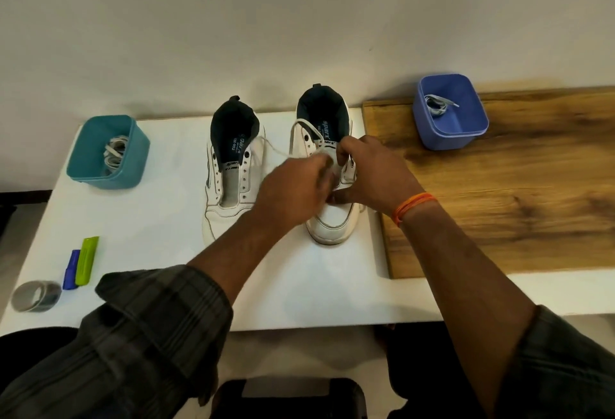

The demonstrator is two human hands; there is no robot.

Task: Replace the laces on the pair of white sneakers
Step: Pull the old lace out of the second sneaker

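Note:
Two white sneakers stand side by side on the white table, toes toward me. The left sneaker has bare eyelets and no lace. Over the right sneaker, my left hand and my right hand meet above the tongue. Both pinch a white lace that loops up past the collar and trails left across the left sneaker. My left hand is motion-blurred. The right sneaker's eyelets are mostly hidden by my hands.
A teal tub with coiled laces stands at the back left. A blue tub holding a lace sits on a wooden board at the right. A green and a blue marker and a tape roll lie front left.

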